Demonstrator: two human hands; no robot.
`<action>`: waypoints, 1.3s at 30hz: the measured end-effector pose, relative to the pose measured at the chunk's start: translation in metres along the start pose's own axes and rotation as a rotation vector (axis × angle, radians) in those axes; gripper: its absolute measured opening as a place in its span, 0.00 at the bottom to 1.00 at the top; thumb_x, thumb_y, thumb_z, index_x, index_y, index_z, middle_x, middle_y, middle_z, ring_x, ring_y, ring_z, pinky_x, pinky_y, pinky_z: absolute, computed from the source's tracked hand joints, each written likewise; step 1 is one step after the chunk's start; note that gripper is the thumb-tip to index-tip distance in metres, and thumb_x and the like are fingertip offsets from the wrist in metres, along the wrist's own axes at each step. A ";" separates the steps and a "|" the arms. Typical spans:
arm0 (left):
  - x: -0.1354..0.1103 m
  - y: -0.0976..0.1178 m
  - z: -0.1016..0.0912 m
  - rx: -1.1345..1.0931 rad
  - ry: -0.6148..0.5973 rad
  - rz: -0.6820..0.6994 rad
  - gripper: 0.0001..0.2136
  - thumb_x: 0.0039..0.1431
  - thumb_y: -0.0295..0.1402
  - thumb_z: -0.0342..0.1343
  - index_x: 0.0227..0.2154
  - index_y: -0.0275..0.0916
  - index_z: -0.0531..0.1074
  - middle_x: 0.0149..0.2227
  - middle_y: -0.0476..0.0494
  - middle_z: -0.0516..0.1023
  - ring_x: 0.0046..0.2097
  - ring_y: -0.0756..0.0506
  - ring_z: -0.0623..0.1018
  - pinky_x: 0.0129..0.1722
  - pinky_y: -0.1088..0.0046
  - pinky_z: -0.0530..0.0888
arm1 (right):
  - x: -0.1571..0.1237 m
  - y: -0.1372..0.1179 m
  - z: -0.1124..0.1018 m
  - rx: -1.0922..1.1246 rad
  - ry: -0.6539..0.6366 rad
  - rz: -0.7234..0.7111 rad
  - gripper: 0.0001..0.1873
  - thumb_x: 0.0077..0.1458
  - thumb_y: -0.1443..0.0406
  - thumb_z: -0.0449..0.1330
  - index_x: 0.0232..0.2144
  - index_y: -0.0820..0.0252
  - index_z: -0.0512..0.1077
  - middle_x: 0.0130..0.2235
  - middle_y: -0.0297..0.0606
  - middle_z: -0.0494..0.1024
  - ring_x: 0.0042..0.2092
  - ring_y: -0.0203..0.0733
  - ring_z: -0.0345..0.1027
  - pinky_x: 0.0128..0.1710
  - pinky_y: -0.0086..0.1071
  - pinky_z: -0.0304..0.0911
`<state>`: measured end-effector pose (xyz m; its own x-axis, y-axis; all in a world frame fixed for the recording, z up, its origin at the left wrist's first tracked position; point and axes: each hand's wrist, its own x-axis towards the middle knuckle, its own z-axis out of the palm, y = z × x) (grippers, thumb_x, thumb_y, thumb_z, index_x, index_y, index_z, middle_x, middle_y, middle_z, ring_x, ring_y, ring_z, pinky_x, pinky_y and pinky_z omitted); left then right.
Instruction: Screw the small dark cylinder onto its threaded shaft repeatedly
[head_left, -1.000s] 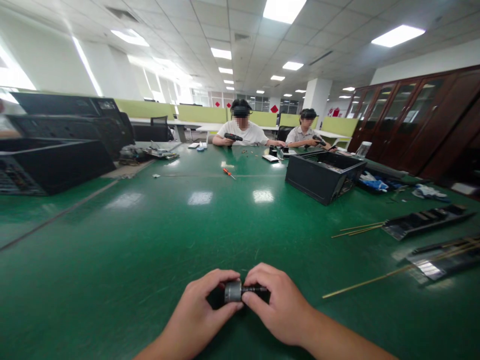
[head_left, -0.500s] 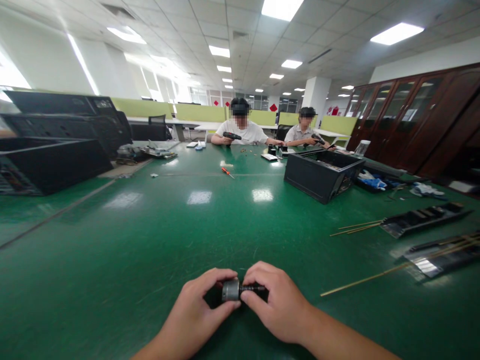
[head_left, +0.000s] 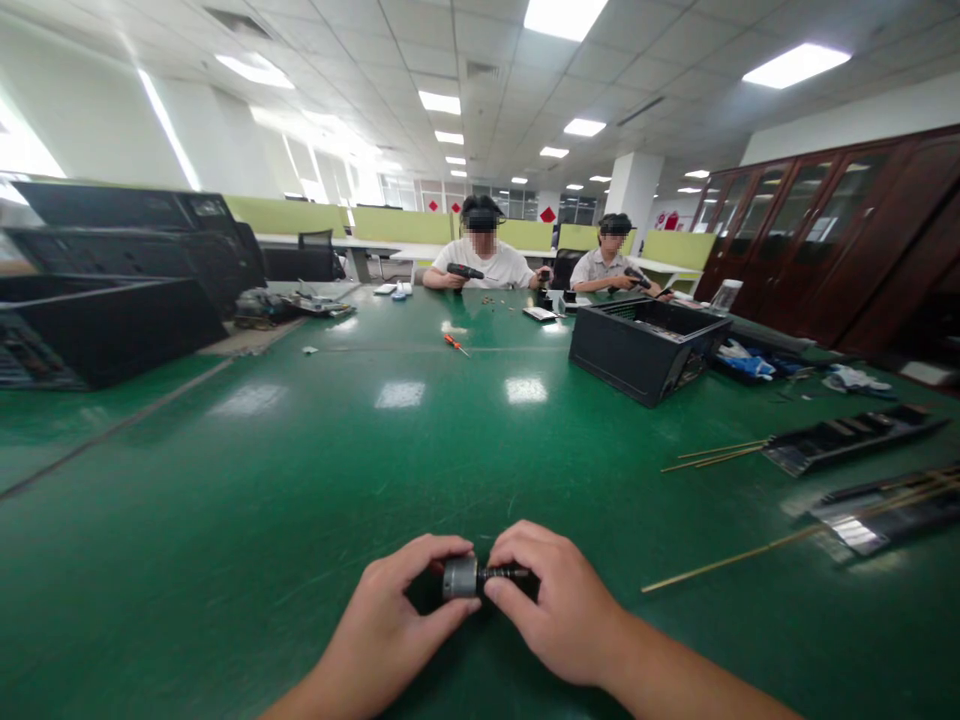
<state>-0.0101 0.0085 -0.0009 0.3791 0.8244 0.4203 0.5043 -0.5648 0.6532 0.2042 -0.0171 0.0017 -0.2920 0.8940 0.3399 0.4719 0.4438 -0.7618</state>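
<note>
My left hand (head_left: 394, 630) and my right hand (head_left: 559, 610) meet low in the middle of the view, just above the green table (head_left: 300, 470). Between them they grip a small cylindrical part (head_left: 472, 577). Its grey metal end lies under my left thumb and forefinger. Its dark, ribbed end is pinched by my right thumb and fingers. Both hands are closed round the part, and the rest of it is hidden by my fingers.
A black open case (head_left: 645, 347) stands at mid right. Thin brass rods (head_left: 720, 455) and black metal strips (head_left: 847, 440) lie to the right. Stacked black cases (head_left: 112, 280) fill the far left. A red screwdriver (head_left: 454, 346) lies mid-table. Two people (head_left: 484, 262) sit at the far end.
Almost nothing: my hands keep the same grip on the part, and my right fingers have shifted slightly along its dark end.
</note>
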 end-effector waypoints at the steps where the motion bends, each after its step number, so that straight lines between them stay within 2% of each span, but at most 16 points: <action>1: 0.000 0.000 0.000 0.000 0.001 0.003 0.14 0.50 0.31 0.67 0.41 0.48 0.78 0.37 0.55 0.83 0.38 0.49 0.82 0.40 0.79 0.77 | 0.000 0.000 0.000 0.002 -0.001 0.001 0.02 0.58 0.68 0.62 0.35 0.57 0.75 0.37 0.35 0.76 0.40 0.40 0.70 0.42 0.32 0.63; 11: 0.000 0.000 -0.001 0.012 0.033 0.034 0.13 0.51 0.33 0.67 0.41 0.46 0.78 0.37 0.52 0.83 0.37 0.47 0.82 0.40 0.77 0.78 | 0.000 -0.003 0.000 -0.008 0.018 0.006 0.02 0.58 0.68 0.61 0.35 0.57 0.74 0.37 0.35 0.76 0.40 0.40 0.69 0.42 0.32 0.63; 21: 0.001 0.003 -0.003 -0.010 0.018 0.065 0.11 0.53 0.31 0.66 0.40 0.47 0.77 0.36 0.54 0.82 0.37 0.50 0.81 0.39 0.80 0.75 | 0.000 -0.003 -0.001 -0.015 0.021 0.002 0.02 0.58 0.69 0.61 0.34 0.58 0.73 0.36 0.35 0.75 0.39 0.40 0.69 0.41 0.32 0.61; 27: 0.001 0.002 -0.003 -0.007 0.027 0.060 0.11 0.53 0.32 0.66 0.40 0.45 0.78 0.37 0.50 0.82 0.38 0.48 0.81 0.40 0.77 0.76 | 0.000 -0.002 0.000 -0.014 0.030 -0.004 0.02 0.58 0.69 0.62 0.35 0.57 0.73 0.37 0.34 0.75 0.39 0.40 0.69 0.41 0.32 0.62; 39: 0.000 -0.002 -0.003 -0.010 0.020 0.088 0.11 0.55 0.32 0.66 0.41 0.46 0.76 0.37 0.51 0.81 0.39 0.48 0.81 0.41 0.78 0.76 | -0.001 -0.004 -0.001 -0.024 0.022 0.004 0.03 0.58 0.69 0.61 0.35 0.57 0.72 0.37 0.34 0.75 0.40 0.40 0.68 0.41 0.32 0.60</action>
<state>-0.0130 0.0096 -0.0006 0.4056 0.7724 0.4888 0.4618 -0.6346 0.6196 0.2037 -0.0196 0.0051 -0.2719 0.8968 0.3490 0.4928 0.4413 -0.7500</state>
